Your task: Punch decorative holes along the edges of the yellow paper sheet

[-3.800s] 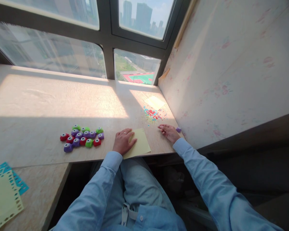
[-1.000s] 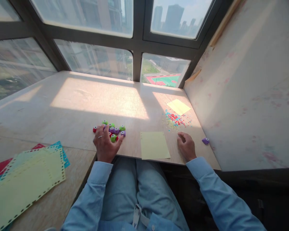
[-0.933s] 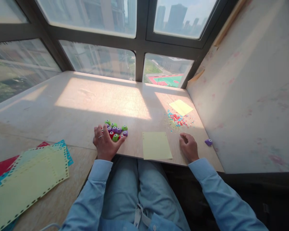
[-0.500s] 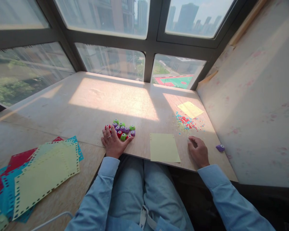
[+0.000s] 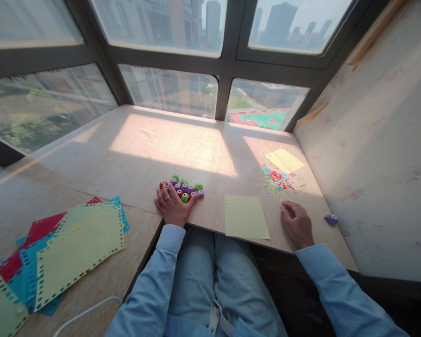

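Observation:
My left hand (image 5: 176,205) lies with fingers spread over the near left side of a tight cluster of small craft punches. Red, purple and green ones with white round buttons make up the cluster, among them a green punch (image 5: 185,198) by the thumb. Some are partly hidden under the fingers. My right hand (image 5: 296,224) rests on the table with its fingers curled in and nothing visible in them. Between the hands lies a pale yellow sheet (image 5: 247,216) with a few holes near its top corners. A single purple punch (image 5: 331,219) sits right of my right hand.
Red, blue and yellow paper dots (image 5: 280,180) are scattered beyond my right hand. Behind them lies a small yellow paper (image 5: 285,161). Overlapping coloured sheets with punched edges (image 5: 80,248) cover the left table, near a white cable (image 5: 87,312). A wall (image 5: 382,187) bounds the right.
The whole view has shifted slightly, so everything appears a little further right. My left hand has shifted slightly right over the punches. My right hand stays curled at about the same spot.

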Tool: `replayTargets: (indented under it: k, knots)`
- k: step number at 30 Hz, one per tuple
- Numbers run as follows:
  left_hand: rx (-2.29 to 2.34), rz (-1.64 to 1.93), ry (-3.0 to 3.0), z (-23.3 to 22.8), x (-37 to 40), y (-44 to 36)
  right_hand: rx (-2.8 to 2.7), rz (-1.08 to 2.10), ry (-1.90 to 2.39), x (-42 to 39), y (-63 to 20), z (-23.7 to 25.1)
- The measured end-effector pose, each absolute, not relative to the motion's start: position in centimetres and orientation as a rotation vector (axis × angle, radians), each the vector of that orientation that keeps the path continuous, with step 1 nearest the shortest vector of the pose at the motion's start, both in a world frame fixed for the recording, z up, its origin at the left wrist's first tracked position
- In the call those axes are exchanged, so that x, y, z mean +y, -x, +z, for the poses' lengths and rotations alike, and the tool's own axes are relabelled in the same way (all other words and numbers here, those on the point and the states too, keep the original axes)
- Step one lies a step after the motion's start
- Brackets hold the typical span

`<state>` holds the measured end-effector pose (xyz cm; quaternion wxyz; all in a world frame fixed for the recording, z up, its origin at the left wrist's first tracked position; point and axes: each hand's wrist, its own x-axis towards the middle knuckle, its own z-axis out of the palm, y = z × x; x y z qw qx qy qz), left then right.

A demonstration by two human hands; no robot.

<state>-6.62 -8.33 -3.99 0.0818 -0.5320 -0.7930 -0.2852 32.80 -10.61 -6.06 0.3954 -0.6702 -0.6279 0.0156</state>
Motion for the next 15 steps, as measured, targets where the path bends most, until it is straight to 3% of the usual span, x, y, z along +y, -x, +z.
replayTargets:
  k: [15]
  knots:
    - [-2.392, -0.895, 1.589, -4.01, -8.14, 6.67, -1.622, 0.005, 1.692, -10.50, -32.94, -6.22]
